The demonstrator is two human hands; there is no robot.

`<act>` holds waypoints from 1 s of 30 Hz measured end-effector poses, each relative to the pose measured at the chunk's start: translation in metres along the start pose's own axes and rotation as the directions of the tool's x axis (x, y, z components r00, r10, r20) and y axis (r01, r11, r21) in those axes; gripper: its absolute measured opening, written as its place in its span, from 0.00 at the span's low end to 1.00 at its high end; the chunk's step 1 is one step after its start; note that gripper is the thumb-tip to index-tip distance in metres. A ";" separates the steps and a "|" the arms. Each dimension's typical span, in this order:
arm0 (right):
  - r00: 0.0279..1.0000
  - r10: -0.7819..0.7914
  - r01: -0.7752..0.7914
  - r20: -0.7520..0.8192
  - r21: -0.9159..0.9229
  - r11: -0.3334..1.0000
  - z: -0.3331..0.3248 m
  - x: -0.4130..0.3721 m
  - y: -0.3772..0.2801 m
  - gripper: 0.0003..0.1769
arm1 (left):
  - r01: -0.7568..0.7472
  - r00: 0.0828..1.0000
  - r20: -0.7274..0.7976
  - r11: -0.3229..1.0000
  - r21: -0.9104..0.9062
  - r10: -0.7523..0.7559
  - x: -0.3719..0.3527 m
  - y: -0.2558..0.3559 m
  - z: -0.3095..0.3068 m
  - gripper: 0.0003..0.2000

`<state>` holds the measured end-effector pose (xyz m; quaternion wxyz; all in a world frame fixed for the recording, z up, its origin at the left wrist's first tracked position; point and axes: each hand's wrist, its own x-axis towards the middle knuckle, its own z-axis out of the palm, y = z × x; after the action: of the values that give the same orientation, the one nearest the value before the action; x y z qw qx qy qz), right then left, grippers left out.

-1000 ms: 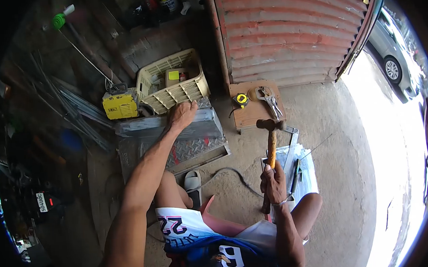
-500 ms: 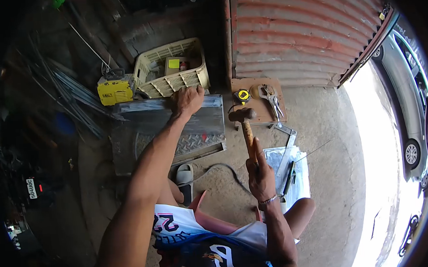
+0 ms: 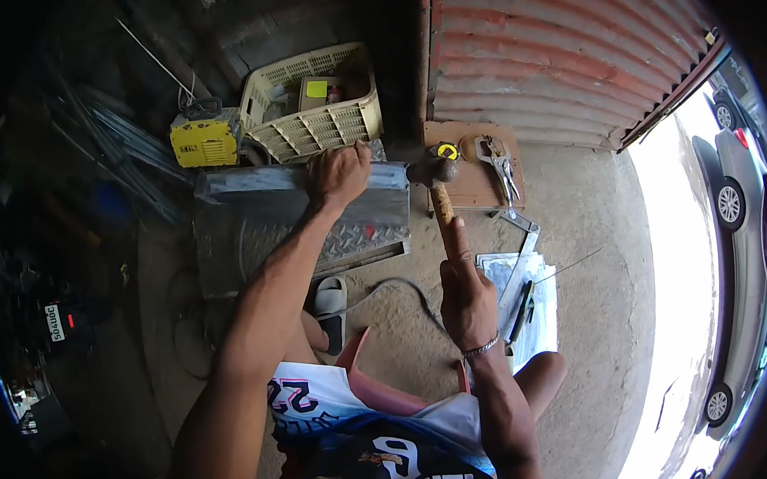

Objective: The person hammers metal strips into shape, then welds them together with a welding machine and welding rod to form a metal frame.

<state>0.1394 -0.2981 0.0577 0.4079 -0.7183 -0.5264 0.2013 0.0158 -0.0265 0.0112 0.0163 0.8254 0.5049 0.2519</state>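
Observation:
My left hand (image 3: 340,175) is closed on the upper edge of a grey metal sheet piece (image 3: 261,181), near its right part. In my right hand (image 3: 469,308) is a hammer (image 3: 444,206), held by its wooden handle with the index finger stretched along it. The hammer head is at the right end of the metal piece; whether the two touch I cannot tell. Below the upper edge, a diamond-pattern plate (image 3: 349,241) lies with a small red mark on it.
A cream crate (image 3: 310,133) stands behind the metal, beside a yellow machine (image 3: 204,143). On a small wooden table (image 3: 484,196) are a tape measure (image 3: 446,152) and locking pliers (image 3: 502,170). A metal square (image 3: 521,255) and a cable (image 3: 411,285) lie on the floor.
My right hand has brought the hammer head up to the metal piece's right end, now partly over the tape measure. The left hand keeps its hold on the edge. The camera view has shifted slightly.

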 end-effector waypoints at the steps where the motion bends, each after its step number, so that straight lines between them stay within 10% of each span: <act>1: 0.994 0.074 -0.069 0.083 -0.060 0.996 0.002 -0.001 0.000 0.41 | 0.006 1.000 -0.008 1.000 0.002 -0.006 -0.001 0.000 0.000 0.26; 30: 0.999 -0.007 0.006 -0.045 -0.027 1.000 0.010 0.007 -0.003 0.41 | -0.010 0.994 0.113 0.999 0.037 0.006 0.003 -0.005 -0.003 0.28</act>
<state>0.1335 -0.2875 0.0555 0.4105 -0.7264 -0.5221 0.1769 0.0116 -0.0226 0.0141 0.0286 0.8405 0.5046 0.1954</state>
